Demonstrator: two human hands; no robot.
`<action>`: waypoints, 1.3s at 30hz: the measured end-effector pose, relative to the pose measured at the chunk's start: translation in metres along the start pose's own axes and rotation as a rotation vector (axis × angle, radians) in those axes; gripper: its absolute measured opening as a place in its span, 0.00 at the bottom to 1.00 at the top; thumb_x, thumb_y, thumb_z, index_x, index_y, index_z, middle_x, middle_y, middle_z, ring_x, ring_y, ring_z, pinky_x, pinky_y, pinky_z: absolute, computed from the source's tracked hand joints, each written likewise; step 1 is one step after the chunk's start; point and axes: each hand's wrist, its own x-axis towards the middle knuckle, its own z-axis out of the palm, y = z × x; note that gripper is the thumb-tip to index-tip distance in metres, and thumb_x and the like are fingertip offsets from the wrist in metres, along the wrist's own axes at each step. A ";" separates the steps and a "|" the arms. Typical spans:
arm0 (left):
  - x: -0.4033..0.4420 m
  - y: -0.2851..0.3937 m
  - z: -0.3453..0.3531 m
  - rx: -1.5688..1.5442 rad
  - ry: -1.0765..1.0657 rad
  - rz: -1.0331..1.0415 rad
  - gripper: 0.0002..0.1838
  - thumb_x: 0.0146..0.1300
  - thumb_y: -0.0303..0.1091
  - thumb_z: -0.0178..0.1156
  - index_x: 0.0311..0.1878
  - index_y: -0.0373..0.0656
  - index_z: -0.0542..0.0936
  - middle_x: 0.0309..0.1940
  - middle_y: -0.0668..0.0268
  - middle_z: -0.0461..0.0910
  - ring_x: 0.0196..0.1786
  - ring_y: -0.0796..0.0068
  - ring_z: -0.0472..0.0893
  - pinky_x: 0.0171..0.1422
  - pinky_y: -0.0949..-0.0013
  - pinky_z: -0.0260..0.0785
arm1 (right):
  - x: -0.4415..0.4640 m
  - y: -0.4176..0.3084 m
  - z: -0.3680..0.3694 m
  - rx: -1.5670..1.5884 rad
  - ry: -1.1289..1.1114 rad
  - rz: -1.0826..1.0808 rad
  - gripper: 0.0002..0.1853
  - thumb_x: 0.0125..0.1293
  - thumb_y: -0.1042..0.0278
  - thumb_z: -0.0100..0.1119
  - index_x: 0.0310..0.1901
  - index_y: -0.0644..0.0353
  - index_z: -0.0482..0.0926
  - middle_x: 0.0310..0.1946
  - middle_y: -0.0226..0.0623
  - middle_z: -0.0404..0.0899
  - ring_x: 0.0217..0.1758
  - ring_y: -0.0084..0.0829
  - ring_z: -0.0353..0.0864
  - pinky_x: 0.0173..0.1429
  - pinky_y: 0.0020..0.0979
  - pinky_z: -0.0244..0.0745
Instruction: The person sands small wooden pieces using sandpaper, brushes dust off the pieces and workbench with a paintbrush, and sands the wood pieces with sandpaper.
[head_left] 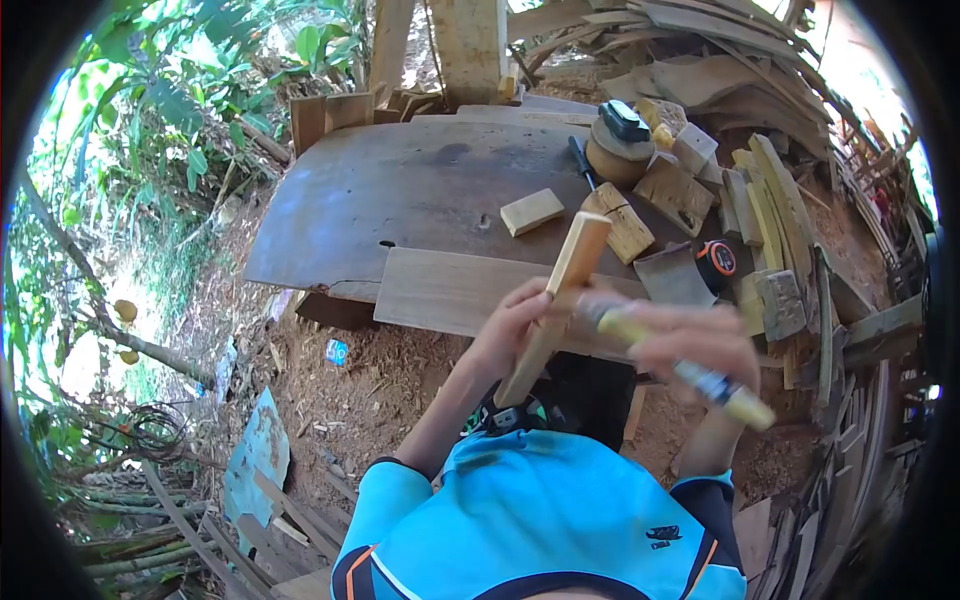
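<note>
My left hand (512, 325) is closed around a squared wooden bar (578, 255), tilted with its upper end over the bench and its lower end near my lap. Close by on the right, my right hand (705, 345) is smeared by motion but wraps around a slim tool with a yellowish handle and a silvery band (703, 380). One end of this tool points toward the bar; blur hides its exact kind and whether it touches the wood. Beyond both hands, a plank (440, 287) lies along the near edge of the wooden bench (370, 190).
On the bench lie a pale wood block (532, 212), a second block (622, 228), a dark-handled tool (580, 160) and an orange-black tape measure (716, 263). Wood offcuts (775, 210) crowd the right side. Shavings and a blue sheet (258, 460) lie on the ground.
</note>
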 end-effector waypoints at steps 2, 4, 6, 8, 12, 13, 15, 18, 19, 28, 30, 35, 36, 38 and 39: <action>-0.008 -0.002 -0.003 -0.130 -0.089 -0.066 0.22 0.61 0.47 0.51 0.52 0.43 0.70 0.38 0.63 0.75 0.39 0.74 0.75 0.45 0.70 0.68 | 0.003 0.008 -0.013 -0.164 0.248 -0.019 0.09 0.44 0.76 0.65 0.30 0.62 0.79 0.39 0.44 0.80 0.38 0.36 0.83 0.41 0.32 0.78; -0.009 -0.001 -0.010 -0.123 -0.094 -0.083 0.26 0.58 0.51 0.54 0.52 0.41 0.69 0.38 0.62 0.75 0.40 0.73 0.76 0.45 0.69 0.70 | 0.008 0.007 -0.010 -0.221 0.326 -0.053 0.09 0.44 0.76 0.66 0.30 0.62 0.79 0.39 0.46 0.80 0.37 0.37 0.83 0.40 0.31 0.79; -0.008 -0.001 -0.013 -0.019 -0.087 -0.012 0.26 0.58 0.51 0.54 0.53 0.42 0.68 0.37 0.62 0.75 0.39 0.73 0.76 0.44 0.70 0.70 | 0.006 0.006 -0.010 -0.115 0.190 -0.061 0.09 0.44 0.76 0.66 0.30 0.63 0.79 0.38 0.48 0.80 0.37 0.37 0.83 0.40 0.30 0.79; -0.011 0.000 -0.017 -0.002 -0.071 0.021 0.23 0.59 0.47 0.54 0.52 0.41 0.70 0.36 0.63 0.76 0.39 0.74 0.75 0.45 0.70 0.68 | -0.006 0.005 -0.012 0.154 -0.155 -0.042 0.09 0.45 0.75 0.67 0.31 0.64 0.80 0.38 0.50 0.80 0.38 0.38 0.83 0.39 0.30 0.79; -0.016 0.006 -0.028 0.069 -0.105 0.073 0.16 0.58 0.37 0.56 0.47 0.39 0.75 0.38 0.65 0.76 0.42 0.78 0.73 0.47 0.73 0.65 | -0.016 0.008 -0.029 0.316 0.159 -0.125 0.07 0.50 0.70 0.66 0.30 0.61 0.80 0.36 0.50 0.81 0.36 0.35 0.84 0.40 0.29 0.79; -0.019 0.005 -0.030 0.133 -0.133 0.089 0.16 0.58 0.36 0.57 0.47 0.38 0.75 0.38 0.65 0.75 0.43 0.79 0.73 0.47 0.73 0.64 | -0.006 0.001 -0.033 0.058 0.308 -0.083 0.05 0.51 0.70 0.64 0.29 0.60 0.80 0.36 0.49 0.81 0.35 0.34 0.84 0.40 0.29 0.78; -0.022 0.009 -0.027 0.126 -0.126 0.134 0.16 0.56 0.32 0.59 0.47 0.37 0.77 0.37 0.67 0.74 0.42 0.80 0.71 0.46 0.76 0.62 | -0.014 0.018 -0.046 0.221 0.204 -0.038 0.05 0.54 0.69 0.62 0.28 0.60 0.78 0.34 0.47 0.81 0.34 0.32 0.83 0.37 0.27 0.78; -0.023 0.021 -0.024 0.163 -0.237 0.240 0.18 0.53 0.28 0.62 0.49 0.37 0.77 0.34 0.69 0.72 0.39 0.82 0.70 0.43 0.78 0.60 | -0.026 0.055 -0.036 0.677 0.435 0.247 0.07 0.57 0.67 0.58 0.28 0.60 0.73 0.29 0.41 0.79 0.30 0.28 0.80 0.33 0.24 0.75; -0.025 0.024 -0.024 0.179 -0.288 0.277 0.19 0.52 0.27 0.62 0.50 0.37 0.77 0.33 0.69 0.71 0.38 0.82 0.69 0.42 0.79 0.59 | -0.028 0.063 -0.031 0.870 0.577 0.381 0.08 0.58 0.67 0.57 0.28 0.60 0.72 0.27 0.39 0.78 0.29 0.26 0.79 0.32 0.23 0.74; -0.032 0.037 -0.020 0.509 -0.274 0.311 0.21 0.46 0.27 0.68 0.48 0.42 0.80 0.30 0.70 0.70 0.34 0.81 0.66 0.36 0.79 0.55 | -0.017 0.077 -0.017 0.675 0.787 0.547 0.07 0.57 0.73 0.54 0.24 0.58 0.68 0.21 0.31 0.75 0.23 0.19 0.73 0.29 0.20 0.68; -0.034 0.040 -0.018 0.505 -0.252 0.297 0.21 0.46 0.27 0.68 0.48 0.42 0.80 0.30 0.70 0.70 0.34 0.81 0.66 0.35 0.79 0.55 | -0.009 0.071 -0.017 0.511 0.866 0.579 0.07 0.56 0.74 0.55 0.23 0.59 0.68 0.21 0.32 0.75 0.23 0.19 0.73 0.30 0.20 0.68; -0.030 0.039 -0.020 0.519 -0.240 0.316 0.21 0.46 0.27 0.68 0.48 0.42 0.80 0.30 0.71 0.70 0.34 0.82 0.67 0.34 0.79 0.54 | -0.030 0.081 -0.019 0.777 0.707 0.456 0.07 0.56 0.74 0.55 0.22 0.62 0.71 0.22 0.33 0.76 0.24 0.20 0.74 0.30 0.20 0.68; -0.030 0.040 -0.018 0.497 -0.255 0.315 0.21 0.46 0.27 0.68 0.47 0.42 0.80 0.30 0.71 0.70 0.34 0.82 0.67 0.34 0.79 0.53 | -0.025 0.079 -0.019 0.552 0.722 0.495 0.08 0.56 0.73 0.55 0.22 0.62 0.70 0.22 0.34 0.76 0.24 0.20 0.74 0.30 0.20 0.69; -0.030 0.041 -0.016 0.455 -0.278 0.295 0.21 0.46 0.27 0.68 0.47 0.42 0.80 0.30 0.71 0.70 0.34 0.82 0.67 0.33 0.79 0.53 | -0.014 0.072 -0.017 0.100 0.735 0.559 0.10 0.57 0.72 0.56 0.20 0.62 0.70 0.22 0.36 0.76 0.23 0.21 0.75 0.30 0.21 0.69; -0.030 0.040 -0.016 0.435 -0.283 0.279 0.21 0.46 0.27 0.68 0.47 0.42 0.80 0.31 0.70 0.70 0.34 0.82 0.67 0.34 0.79 0.54 | -0.019 0.077 -0.016 0.191 0.784 0.500 0.10 0.59 0.70 0.55 0.22 0.62 0.70 0.23 0.39 0.77 0.23 0.21 0.74 0.29 0.21 0.68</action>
